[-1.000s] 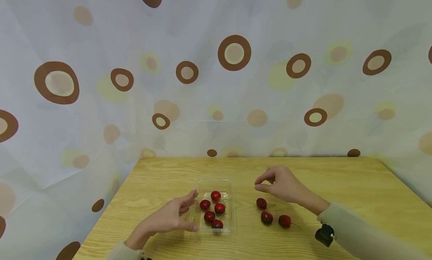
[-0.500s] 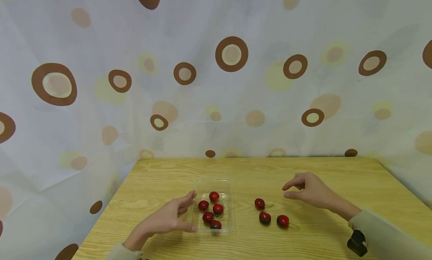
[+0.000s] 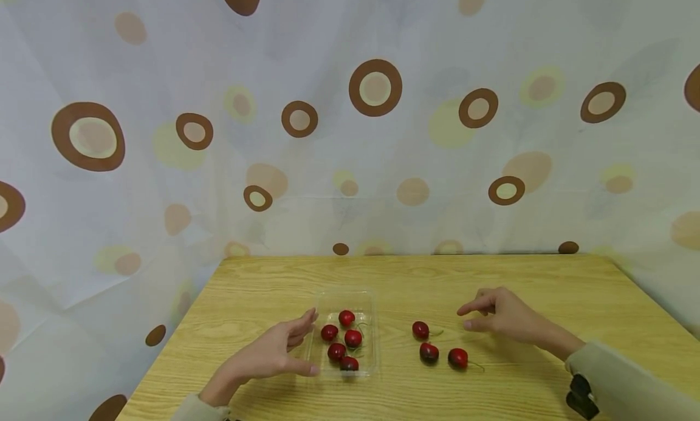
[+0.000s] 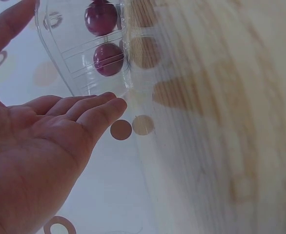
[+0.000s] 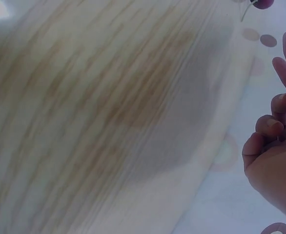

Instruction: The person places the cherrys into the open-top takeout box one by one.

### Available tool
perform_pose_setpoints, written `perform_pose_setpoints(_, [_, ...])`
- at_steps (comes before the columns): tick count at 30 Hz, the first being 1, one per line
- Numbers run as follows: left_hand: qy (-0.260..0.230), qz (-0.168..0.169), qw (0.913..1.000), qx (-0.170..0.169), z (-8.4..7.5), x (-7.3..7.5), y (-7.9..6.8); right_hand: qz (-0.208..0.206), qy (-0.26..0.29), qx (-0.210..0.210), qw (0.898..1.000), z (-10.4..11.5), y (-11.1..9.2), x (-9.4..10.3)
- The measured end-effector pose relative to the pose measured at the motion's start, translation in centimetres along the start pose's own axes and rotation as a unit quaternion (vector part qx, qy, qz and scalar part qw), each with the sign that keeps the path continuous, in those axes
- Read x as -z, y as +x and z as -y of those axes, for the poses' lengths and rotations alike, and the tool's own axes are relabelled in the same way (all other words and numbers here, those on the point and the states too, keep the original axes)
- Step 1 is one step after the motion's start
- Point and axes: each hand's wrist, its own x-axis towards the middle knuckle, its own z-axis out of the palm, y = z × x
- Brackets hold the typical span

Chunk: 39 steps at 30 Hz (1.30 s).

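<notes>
My left hand [image 3: 268, 355] stands at the left side of a clear plastic box [image 3: 346, 301], fingers and thumb spread along its edge. In the left wrist view its fingers [image 4: 87, 112] are fairly straight beside the box wall; whether they touch it I cannot tell. Several red cherries [image 3: 353, 338] lie inside the box. To its right, three loose cherries rest on the table: an upper cherry [image 3: 420, 330], a lower cherry [image 3: 429, 353] and a right-hand cherry [image 3: 458, 358] with its stem pointing right. My right hand [image 3: 505, 316] hovers to their right, loosely curled, holding nothing.
The wooden table [image 3: 273, 281] reaches back to a white curtain [image 3: 328, 160] with brown and yellow ring and dot patterns. The curtain also hangs along the left and right sides. A black band [image 3: 582, 397] sits at the right sleeve.
My right hand has moved right and slightly down, away from above the upper cherry, whose stem now shows. Its thumb and forefinger have parted. The left hand has stayed beside the box.
</notes>
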Motion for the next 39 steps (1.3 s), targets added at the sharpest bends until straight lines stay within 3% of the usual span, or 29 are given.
perform_pose_setpoints(7, [0.005,0.000,1.0000,0.001,-0.1,-0.1,-0.2,0.017,0.002,0.012,1.000,-0.4,0.4,-0.5])
perform_pose_setpoints(18, [-0.001,0.001,1.0000,-0.003,-0.7,0.0,-0.3,0.049,0.017,-0.001,0.999,-0.6,1.6,-0.9])
perform_pose_setpoints(39, [0.005,0.004,0.9999,-0.009,-0.6,0.0,-0.2,0.069,0.022,0.018,0.997,-0.7,3.2,-3.4])
